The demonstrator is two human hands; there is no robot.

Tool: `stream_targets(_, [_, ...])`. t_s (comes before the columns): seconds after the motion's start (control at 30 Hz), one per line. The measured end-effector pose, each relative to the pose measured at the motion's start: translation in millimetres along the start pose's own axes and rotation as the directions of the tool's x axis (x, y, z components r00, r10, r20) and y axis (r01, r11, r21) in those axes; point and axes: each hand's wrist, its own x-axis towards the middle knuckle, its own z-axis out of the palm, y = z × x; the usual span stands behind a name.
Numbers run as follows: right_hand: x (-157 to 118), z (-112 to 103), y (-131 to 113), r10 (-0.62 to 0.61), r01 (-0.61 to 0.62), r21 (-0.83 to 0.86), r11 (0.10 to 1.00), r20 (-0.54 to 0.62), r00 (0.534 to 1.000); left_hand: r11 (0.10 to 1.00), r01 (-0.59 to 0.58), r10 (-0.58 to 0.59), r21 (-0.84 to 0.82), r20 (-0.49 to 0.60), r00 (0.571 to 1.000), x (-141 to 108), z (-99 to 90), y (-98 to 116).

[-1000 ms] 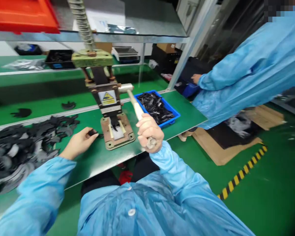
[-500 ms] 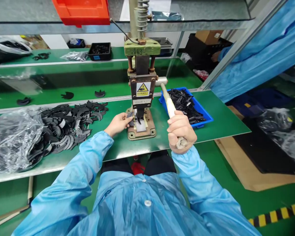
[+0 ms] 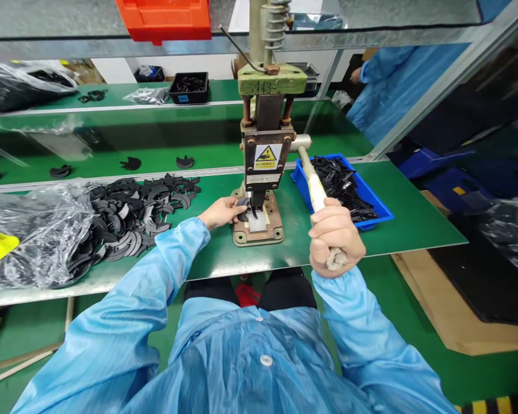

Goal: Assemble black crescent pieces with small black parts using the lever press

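A hand press (image 3: 265,155) with a yellow warning label stands on the green table. My left hand (image 3: 223,213) pinches a dark curved piece (image 3: 243,209) at the left side of the press base, beside the lowered ram. Under the ram, a small black part (image 3: 254,213) lies on a pale plate (image 3: 258,222). My right hand (image 3: 335,237) is wrapped round the taped lever (image 3: 315,187) of the press, which slants down toward me. To the left lies a pile of dark curved pieces (image 3: 132,215), partly inside a clear plastic bag (image 3: 34,230).
A blue tray (image 3: 382,211) of black parts sits right of the press, behind the lever. A few curved pieces (image 3: 132,163) lie on the strip behind. An orange bin (image 3: 166,20) hangs above. Another person's blue sleeve (image 3: 382,66) shows at the back right.
The view has shifted, so the press and both hands appear further right. Both hands keep their holds, and the lever's position at the press looks about the same.
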Motion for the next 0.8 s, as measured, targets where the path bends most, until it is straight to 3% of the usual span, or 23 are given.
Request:
stream_targets(0.27, [1, -2, -1, 0.002, -0.002, -0.042, 0.999, 0.011, 1.000, 0.954, 0.257, -0.244, -0.153, 0.096, 0.965, -5, 1.8, 26])
stream_targets(0.43, [6, 1, -5, -0.024, 0.026, -0.066, 0.997, 0.023, 0.999, 0.932, 0.272, -0.268, -0.238, 0.047, 0.962, -11, 9.7, 25])
stream_targets(0.57, [44, 8, -11, -0.051, 0.050, -0.068, 0.996, -0.011, 0.999, 0.941, 0.235, -0.243, -0.244, -0.003, 0.970, -14, 18.2, 16])
stream_targets(0.7, [108, 14, -7, 0.048, -0.045, -0.115, 0.992, 0.022, 0.999, 0.941, 0.181, -0.188, -0.285, 0.002, 0.982, -22, 21.8, 14])
stream_targets(0.8, [127, 17, 2, 0.107, -0.109, -0.098, 0.989, -0.026, 0.994, 0.927, 0.137, -0.135, -0.349, 0.031, 0.990, -45, 14.7, 18])
